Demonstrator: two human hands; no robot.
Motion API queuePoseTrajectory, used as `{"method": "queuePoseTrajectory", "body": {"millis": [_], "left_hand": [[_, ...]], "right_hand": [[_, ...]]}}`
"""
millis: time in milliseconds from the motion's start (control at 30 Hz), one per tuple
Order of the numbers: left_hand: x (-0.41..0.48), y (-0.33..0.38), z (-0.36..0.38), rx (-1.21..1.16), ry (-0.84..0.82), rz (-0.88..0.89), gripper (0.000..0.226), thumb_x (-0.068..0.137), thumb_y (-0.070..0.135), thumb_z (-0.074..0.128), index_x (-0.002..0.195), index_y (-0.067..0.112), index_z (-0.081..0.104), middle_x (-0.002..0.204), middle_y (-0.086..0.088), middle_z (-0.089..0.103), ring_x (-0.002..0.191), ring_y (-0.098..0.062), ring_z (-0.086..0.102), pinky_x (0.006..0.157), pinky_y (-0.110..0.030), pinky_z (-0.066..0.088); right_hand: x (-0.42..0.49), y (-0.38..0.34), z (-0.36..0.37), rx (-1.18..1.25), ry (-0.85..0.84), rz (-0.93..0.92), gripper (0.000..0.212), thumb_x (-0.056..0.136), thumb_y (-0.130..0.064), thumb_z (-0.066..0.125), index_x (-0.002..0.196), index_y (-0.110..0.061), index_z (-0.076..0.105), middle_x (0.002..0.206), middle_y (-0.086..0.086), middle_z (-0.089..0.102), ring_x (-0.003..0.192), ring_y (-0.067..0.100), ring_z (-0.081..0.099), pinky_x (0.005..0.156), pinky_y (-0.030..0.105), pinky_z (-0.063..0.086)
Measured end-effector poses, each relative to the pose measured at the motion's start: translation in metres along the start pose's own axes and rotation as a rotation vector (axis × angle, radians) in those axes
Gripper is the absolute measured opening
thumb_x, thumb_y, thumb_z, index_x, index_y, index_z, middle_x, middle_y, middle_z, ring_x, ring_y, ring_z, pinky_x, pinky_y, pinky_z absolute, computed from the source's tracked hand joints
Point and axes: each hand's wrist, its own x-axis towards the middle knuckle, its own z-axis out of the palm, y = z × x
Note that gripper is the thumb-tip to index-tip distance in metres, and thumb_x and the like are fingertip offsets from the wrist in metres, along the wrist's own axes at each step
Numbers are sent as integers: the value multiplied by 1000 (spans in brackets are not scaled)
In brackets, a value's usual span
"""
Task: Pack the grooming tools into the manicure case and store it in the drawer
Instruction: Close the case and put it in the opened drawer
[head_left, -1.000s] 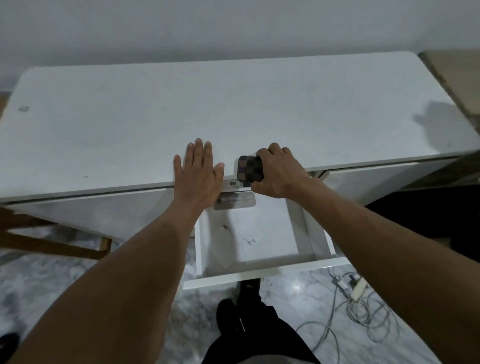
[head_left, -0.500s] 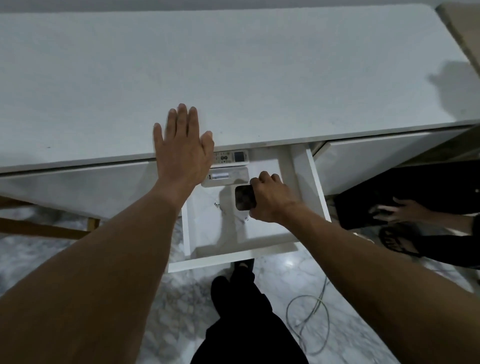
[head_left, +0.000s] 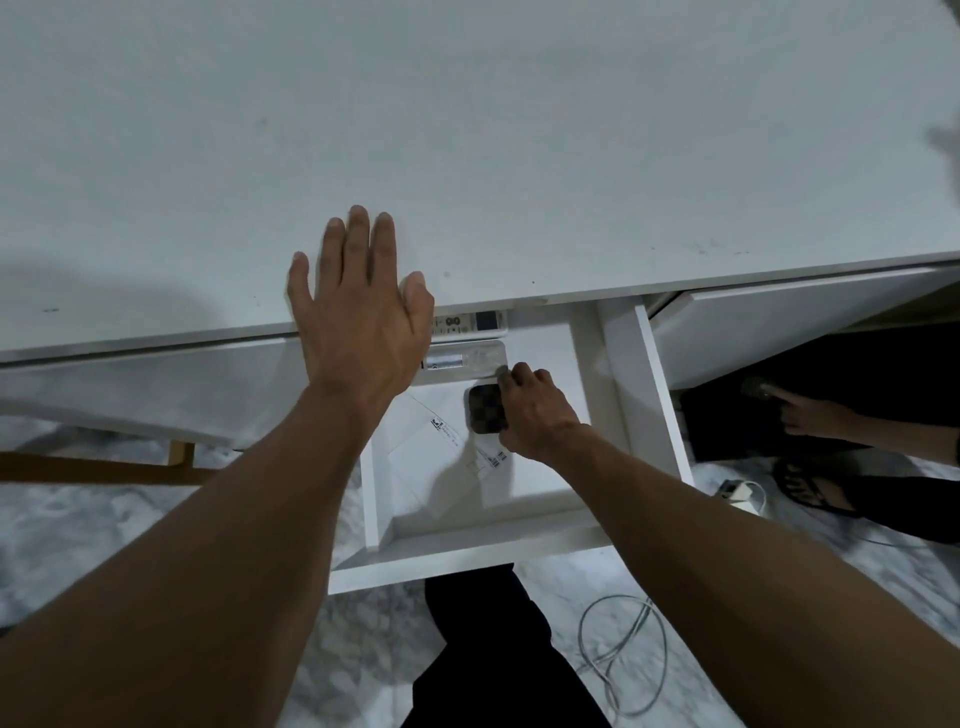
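Right hand (head_left: 537, 413) grips the checkered manicure case (head_left: 485, 409) inside the open drawer (head_left: 615, 364), perhaps touching its floor; we see the left hand (head_left: 358, 317) flat on the desk (head_left: 519, 156)

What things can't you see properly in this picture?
Head view:
Case: right side hidden by right hand; zipped or not, unclear.
Drawer: back hidden under the tabletop.
Paper labels: print too small.
Another person's arm: cut off by the right edge.
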Motion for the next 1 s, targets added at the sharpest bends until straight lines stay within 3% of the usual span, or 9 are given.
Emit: {"method": "queuePoseTrajectory", "body": {"millis": [133,300,567,733,1000], "left_hand": [[0,0,-1,6,9,-7,59,100,41,20,152,15,26,160,-8,26,147,-25,23,115,-51,15],[0,1,-6,-22,-42,-5,60,100,41,19,153,15,23,161,-8,23,149,-26,19,116,-53,13],[-9,9,-33,-46,-293,3,61,103,39,24,154,8,12,163,-12,9,150,-30,6,118,-54,11],[-82,24,-54,-122,-273,106,58,100,38,34,150,10,26,160,-11,23,147,-27,20,116,-52,21],[-200,50,-60,-232,-344,49,57,104,38,25,155,14,14,164,-4,12,151,-18,8,121,-40,6]], "right_hand": [[0,1,2,0,0,-4,81,77,-16,68,146,-5,27,137,13,42,122,34,42,98,46,46],[-11,0,-4,6,29,11,67,81,-20,65,140,-8,36,137,11,44,126,32,42,101,49,43],[-67,-2,-35,51,126,51,53,88,-24,54,137,-8,43,139,13,47,128,32,41,104,49,43],[-109,-8,-46,52,178,38,45,89,-25,53,130,-7,47,134,13,51,125,32,45,102,47,45],[-180,-1,-41,82,222,-15,47,92,-28,54,135,-9,45,138,12,51,127,32,45,103,45,45]]}}
